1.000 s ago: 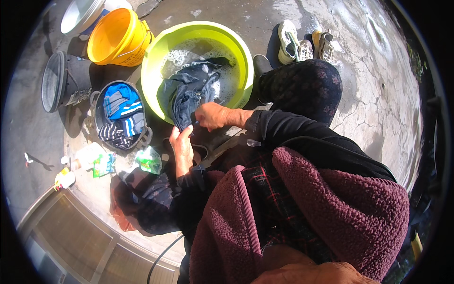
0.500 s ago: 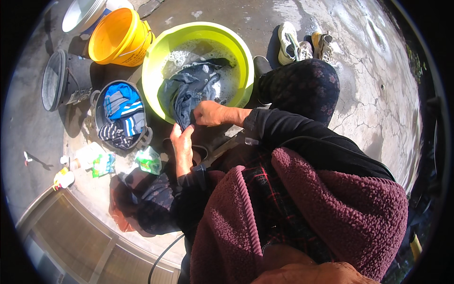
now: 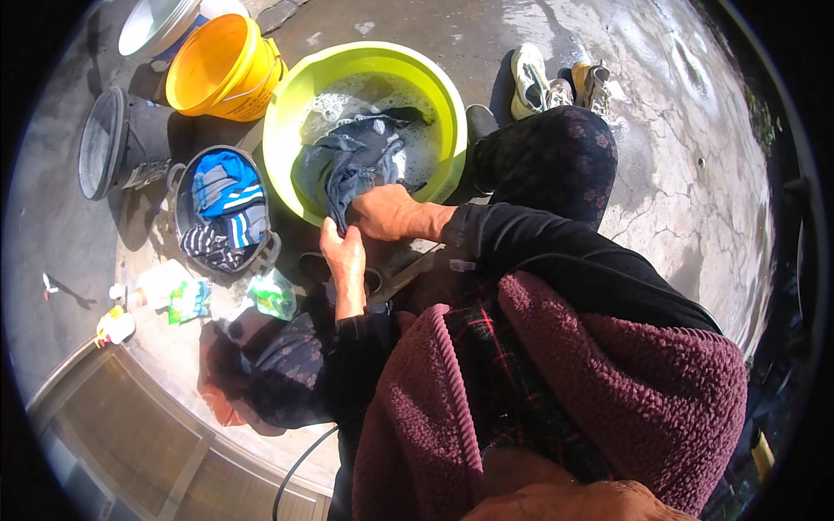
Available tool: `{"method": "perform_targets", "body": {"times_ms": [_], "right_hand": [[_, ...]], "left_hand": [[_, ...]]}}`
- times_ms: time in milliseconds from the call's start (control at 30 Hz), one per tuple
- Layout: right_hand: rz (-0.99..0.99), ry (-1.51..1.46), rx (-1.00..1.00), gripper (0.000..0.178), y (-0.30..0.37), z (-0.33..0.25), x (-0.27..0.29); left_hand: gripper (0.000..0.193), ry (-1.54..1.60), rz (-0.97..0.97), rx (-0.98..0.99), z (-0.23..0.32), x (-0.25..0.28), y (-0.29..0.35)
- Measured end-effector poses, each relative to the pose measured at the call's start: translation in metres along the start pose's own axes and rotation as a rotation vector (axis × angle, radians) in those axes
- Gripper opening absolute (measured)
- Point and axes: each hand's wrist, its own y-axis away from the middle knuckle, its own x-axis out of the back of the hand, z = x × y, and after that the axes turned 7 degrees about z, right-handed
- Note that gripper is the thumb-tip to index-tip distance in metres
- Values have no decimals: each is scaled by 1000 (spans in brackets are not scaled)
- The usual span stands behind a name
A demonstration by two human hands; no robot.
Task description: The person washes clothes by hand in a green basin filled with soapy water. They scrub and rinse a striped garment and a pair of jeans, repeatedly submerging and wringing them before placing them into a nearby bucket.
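Note:
A wet, dark grey-blue garment (image 3: 352, 165) lies bunched in the soapy water of a big yellow-green basin (image 3: 452, 143). Its near end comes up over the basin's front rim into both of my hands. My left hand (image 3: 346, 260) pinches that end just outside the rim, thumb and fingers closed. Close by on the right, my right hand (image 3: 388, 213) is a fist around the cloth, knuckles up. The two hands nearly touch. What the garment is exactly cannot be told, as most of it is crumpled.
Left of the basin stand a grey tub (image 3: 180, 217) of blue and striped clothes, a yellow bucket (image 3: 252, 91), a dark bucket (image 3: 143, 143) and a white bucket (image 3: 148, 30). Green packets (image 3: 272, 295) and a bottle (image 3: 115, 326) sit nearer. Shoes (image 3: 530, 82) stand far right.
My right hand has rolled over and shifted slightly, covering more of the cloth. My left hand has moved a little right, closer to it. The garment's held end has bunched tighter.

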Motion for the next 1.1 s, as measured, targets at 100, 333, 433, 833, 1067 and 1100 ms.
{"method": "perform_targets", "body": {"times_ms": [100,333,433,833,1067,1100], "right_hand": [[32,1,10,27,-2,0,9],[82,-91,48,24,-7,3,20],[6,-188,-32,26,-13,8,21],[-36,-174,-66,28,-15,10,14],[55,-190,-53,22,-19,24,26],[107,-223,-87,20,-23,31,32]], "left_hand": [[19,43,26,-18,3,-2,-1],[20,124,23,-29,13,3,-4],[25,69,24,76,23,7,-5],[38,-751,28,-482,42,3,7],[21,-560,-27,-218,17,4,2],[21,-529,-12,-241,15,5,3]]}}
